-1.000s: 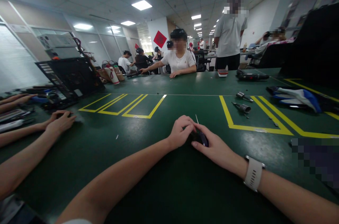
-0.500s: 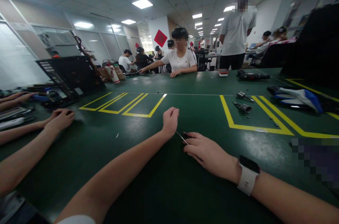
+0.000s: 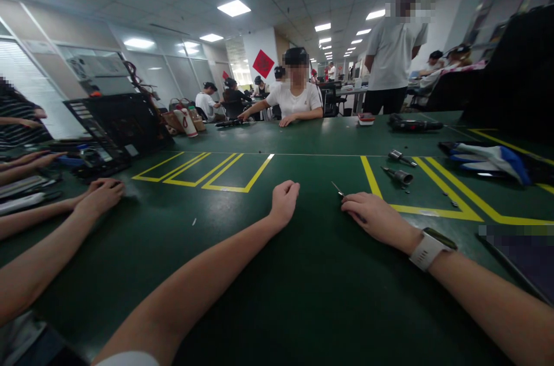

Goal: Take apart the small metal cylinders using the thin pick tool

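At the far left, a co-worker's hand (image 3: 100,195) lies flat on the green table (image 3: 277,297), well apart from the person's own hands; beyond it an open black computer case (image 3: 119,126) stands tilted, with cables and small parts at its foot. Yellow-taped rectangles (image 3: 203,172) mark the table surface between that case and the left hand.

The left hand (image 3: 283,202) rests on the table, curled into a loose fist, knuckles forward; whether anything lies inside the fist cannot be told. Just to its right, with a strip of bare table between them, the right hand (image 3: 374,215) lies palm down, a white smartwatch (image 3: 428,247) on its wrist; its fingertips are closed around a small dark tool, and a thin metal tip (image 3: 336,187) sticks out from the fingers, pointing up and to the left, away from the wrist. The tool's body is mostly hidden under the fingers.

Beyond and to the right of the right hand, inside a yellow-taped frame, lie two short metal cylinders (image 3: 397,174), near each other; farther right a blue and white glove (image 3: 489,158) lies on the table. Across the table a seated person in a white shirt (image 3: 296,101) leans on both forearms.
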`<state>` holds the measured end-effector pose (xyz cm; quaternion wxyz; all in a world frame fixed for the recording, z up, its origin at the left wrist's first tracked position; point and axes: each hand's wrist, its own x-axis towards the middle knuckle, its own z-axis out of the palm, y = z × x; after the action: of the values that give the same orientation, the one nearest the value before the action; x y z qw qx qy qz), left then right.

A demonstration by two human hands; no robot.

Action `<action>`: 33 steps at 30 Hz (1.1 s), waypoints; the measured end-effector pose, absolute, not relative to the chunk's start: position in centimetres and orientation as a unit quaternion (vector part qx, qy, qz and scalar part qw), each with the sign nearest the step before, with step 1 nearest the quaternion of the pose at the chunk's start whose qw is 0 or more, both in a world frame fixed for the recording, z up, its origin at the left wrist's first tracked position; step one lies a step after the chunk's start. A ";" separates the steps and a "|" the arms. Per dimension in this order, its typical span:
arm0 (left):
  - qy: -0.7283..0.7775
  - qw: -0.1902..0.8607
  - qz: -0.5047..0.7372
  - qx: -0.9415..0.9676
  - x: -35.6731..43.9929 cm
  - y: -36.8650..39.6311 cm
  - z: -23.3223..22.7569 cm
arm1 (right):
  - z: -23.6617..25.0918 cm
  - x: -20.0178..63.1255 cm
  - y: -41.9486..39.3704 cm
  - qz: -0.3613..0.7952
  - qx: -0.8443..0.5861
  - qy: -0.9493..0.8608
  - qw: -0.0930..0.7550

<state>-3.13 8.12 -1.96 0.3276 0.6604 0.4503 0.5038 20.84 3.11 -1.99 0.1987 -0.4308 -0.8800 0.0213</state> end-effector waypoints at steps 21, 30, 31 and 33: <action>0.471 0.309 0.464 0.684 -2.7 8.4 -2.6 | -3.0 25.2 4.9 0.180 -0.533 -0.784 0.263; 0.462 0.298 0.430 0.716 -2.7 7.8 -2.2 | -1.5 20.9 -0.7 0.286 -0.452 -0.803 0.264; 0.460 0.291 0.424 0.724 -2.7 7.7 -2.1 | -1.4 20.1 -1.7 0.301 -0.443 -0.804 0.259; 0.454 0.270 0.414 0.741 -2.6 7.5 -2.0 | -1.2 18.7 -3.8 0.321 -0.417 -0.812 0.253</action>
<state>-2.59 7.47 -1.97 0.2696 0.7410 0.4543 0.4144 18.69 -3.78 -1.23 0.2526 -0.4170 -0.8118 0.3214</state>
